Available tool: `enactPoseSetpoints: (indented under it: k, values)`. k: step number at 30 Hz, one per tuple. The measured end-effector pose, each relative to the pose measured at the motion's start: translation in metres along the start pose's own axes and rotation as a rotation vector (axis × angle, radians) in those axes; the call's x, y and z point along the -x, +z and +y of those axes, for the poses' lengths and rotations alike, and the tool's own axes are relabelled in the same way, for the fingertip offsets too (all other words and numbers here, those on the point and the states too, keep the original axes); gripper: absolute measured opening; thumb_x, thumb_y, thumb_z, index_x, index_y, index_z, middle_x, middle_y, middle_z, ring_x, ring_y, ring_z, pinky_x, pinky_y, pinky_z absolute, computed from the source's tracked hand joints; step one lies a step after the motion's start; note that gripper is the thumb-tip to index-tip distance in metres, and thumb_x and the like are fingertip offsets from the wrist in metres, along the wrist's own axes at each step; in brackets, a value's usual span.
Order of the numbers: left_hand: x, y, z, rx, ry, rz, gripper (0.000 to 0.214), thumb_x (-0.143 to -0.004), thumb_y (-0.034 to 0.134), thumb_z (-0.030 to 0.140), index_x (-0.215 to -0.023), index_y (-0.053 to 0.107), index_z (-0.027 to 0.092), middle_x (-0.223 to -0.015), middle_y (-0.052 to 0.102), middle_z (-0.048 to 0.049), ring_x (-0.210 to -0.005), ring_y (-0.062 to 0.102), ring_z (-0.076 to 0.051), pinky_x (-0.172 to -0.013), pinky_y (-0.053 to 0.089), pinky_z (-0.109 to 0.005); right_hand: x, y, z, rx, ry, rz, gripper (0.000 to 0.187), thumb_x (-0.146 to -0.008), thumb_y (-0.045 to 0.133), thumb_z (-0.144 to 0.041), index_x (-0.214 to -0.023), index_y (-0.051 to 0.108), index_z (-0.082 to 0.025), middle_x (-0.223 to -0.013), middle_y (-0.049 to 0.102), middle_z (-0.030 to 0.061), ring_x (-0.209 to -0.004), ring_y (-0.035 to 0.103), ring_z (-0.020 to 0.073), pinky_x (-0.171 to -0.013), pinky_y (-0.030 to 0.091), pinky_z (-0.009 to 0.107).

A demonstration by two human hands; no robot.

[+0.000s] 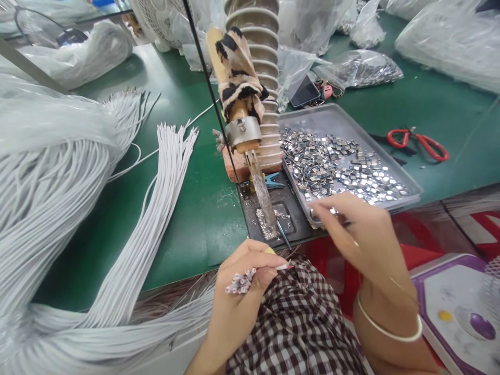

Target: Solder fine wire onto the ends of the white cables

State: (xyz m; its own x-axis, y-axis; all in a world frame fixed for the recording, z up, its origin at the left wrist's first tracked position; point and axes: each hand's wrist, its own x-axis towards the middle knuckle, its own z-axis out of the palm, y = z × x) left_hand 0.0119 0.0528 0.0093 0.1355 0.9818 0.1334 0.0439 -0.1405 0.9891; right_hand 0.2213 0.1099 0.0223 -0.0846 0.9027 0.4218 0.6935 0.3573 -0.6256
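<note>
My left hand (244, 273) is closed around a small bundle of white cord ends (239, 283), held low at the table's front edge over my checked lap. My right hand (361, 229) hovers at the near edge of a grey tray (336, 121), fingers pinched together; what they pinch is too small to make out. The tray holds several small shiny metal clips (339, 166). Between my hands stands a hand press (250, 133) with a cloth-wrapped handle, its punch over a black base plate (269, 219).
A thick sheaf of white cords (148, 219) lies across the green table on the left. Red-handled scissors (420, 141) lie to the right of the tray. A phone (304, 92) and plastic bags of parts (361, 70) sit behind. A fan stands at the back.
</note>
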Motion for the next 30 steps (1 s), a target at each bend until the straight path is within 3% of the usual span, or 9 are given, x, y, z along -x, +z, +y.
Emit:
enactPoseSetpoints:
  k: [1, 3, 5, 7, 11, 13, 17, 22, 30]
  values:
    - [-0.001, 0.0, -0.001, 0.019, -0.007, 0.014, 0.017, -0.094, 0.064, 0.019, -0.093, 0.08, 0.026, -0.085, 0.07, -0.004, -0.078, 0.063, -0.017, -0.069, 0.048, -0.026, -0.005, 0.0, 0.009, 0.137, -0.031, 0.01, 0.013, -0.089, 0.061, -0.019, -0.081, 0.07, -0.021, -0.077, 0.072, 0.0039, -0.075, 0.063, 0.0201, -0.066, 0.045, 0.033]
    - [-0.002, 0.001, -0.002, 0.045, -0.021, 0.032, 0.015, -0.091, 0.069, 0.018, -0.093, 0.081, 0.027, -0.086, 0.07, -0.0024, -0.078, 0.064, -0.015, -0.07, 0.049, -0.025, -0.016, 0.0, 0.025, 0.27, -0.087, -0.112, 0.008, -0.084, 0.066, -0.019, -0.077, 0.07, -0.021, -0.076, 0.071, 0.004, -0.077, 0.061, 0.0226, -0.066, 0.043, 0.033]
    - [-0.002, 0.003, -0.004, 0.036, -0.028, 0.051, 0.015, -0.086, 0.074, 0.015, -0.09, 0.081, 0.028, -0.088, 0.07, -0.0011, -0.081, 0.065, -0.014, -0.073, 0.05, -0.023, -0.024, -0.001, 0.034, 0.277, -0.123, -0.244, 0.011, -0.079, 0.07, -0.015, -0.07, 0.068, -0.021, -0.072, 0.069, 0.0025, -0.076, 0.06, 0.0225, -0.066, 0.043, 0.033]
    - [-0.003, 0.004, -0.007, 0.012, -0.021, 0.067, 0.017, -0.083, 0.075, 0.01, -0.086, 0.081, 0.026, -0.092, 0.071, -0.0009, -0.084, 0.067, -0.014, -0.076, 0.051, -0.022, -0.027, -0.003, 0.035, 0.253, -0.131, -0.286, 0.016, -0.076, 0.07, -0.012, -0.065, 0.065, -0.021, -0.068, 0.068, 0.0011, -0.073, 0.06, 0.0213, -0.065, 0.043, 0.031]
    - [-0.005, 0.006, -0.01, 0.071, -0.006, 0.095, 0.018, -0.087, 0.069, 0.008, -0.083, 0.077, 0.023, -0.094, 0.078, -0.0006, -0.089, 0.071, -0.015, -0.081, 0.053, -0.024, -0.019, -0.004, 0.016, 0.165, -0.077, -0.199, 0.012, -0.085, 0.062, -0.01, -0.077, 0.064, -0.019, -0.071, 0.069, 0.0007, -0.067, 0.061, 0.0171, -0.062, 0.044, 0.028]
    - [-0.007, 0.007, -0.008, 0.11, -0.046, 0.092, 0.018, -0.089, 0.066, 0.01, -0.081, 0.075, 0.023, -0.091, 0.08, -0.0001, -0.086, 0.073, -0.016, -0.08, 0.054, -0.025, -0.008, -0.002, 0.0, -0.025, -0.007, -0.12, 0.011, -0.088, 0.06, -0.011, -0.083, 0.065, -0.02, -0.074, 0.069, -0.0013, -0.063, 0.061, 0.0132, -0.06, 0.046, 0.024]
    - [-0.011, 0.009, 0.0, 0.091, -0.141, 0.083, 0.019, -0.09, 0.063, 0.013, -0.076, 0.072, 0.022, -0.093, 0.081, -0.0024, -0.085, 0.074, -0.019, -0.073, 0.054, -0.027, 0.012, 0.008, -0.03, -0.329, 0.103, -0.126, 0.011, -0.09, 0.062, -0.017, -0.081, 0.065, -0.022, -0.068, 0.066, -0.0058, -0.054, 0.057, 0.0079, -0.055, 0.046, 0.019]
    - [-0.011, 0.01, 0.005, 0.032, -0.167, 0.107, 0.02, -0.088, 0.062, 0.012, -0.071, 0.069, 0.02, -0.093, 0.082, -0.0036, -0.075, 0.071, -0.017, -0.047, 0.04, -0.021, 0.021, 0.019, -0.041, -0.381, 0.173, -0.058, 0.013, -0.09, 0.063, -0.017, -0.078, 0.065, -0.022, -0.063, 0.065, -0.007, -0.051, 0.057, 0.0074, -0.059, 0.051, 0.019]
    - [-0.013, 0.009, 0.01, 0.04, -0.221, 0.094, 0.022, -0.085, 0.058, 0.01, -0.067, 0.066, 0.018, -0.092, 0.081, -0.0038, -0.073, 0.069, -0.015, -0.048, 0.037, -0.02, 0.028, 0.022, -0.038, -0.353, 0.114, -0.011, 0.011, -0.09, 0.064, -0.015, -0.083, 0.067, -0.023, -0.069, 0.067, -0.0078, -0.054, 0.06, 0.0059, -0.059, 0.054, 0.017]
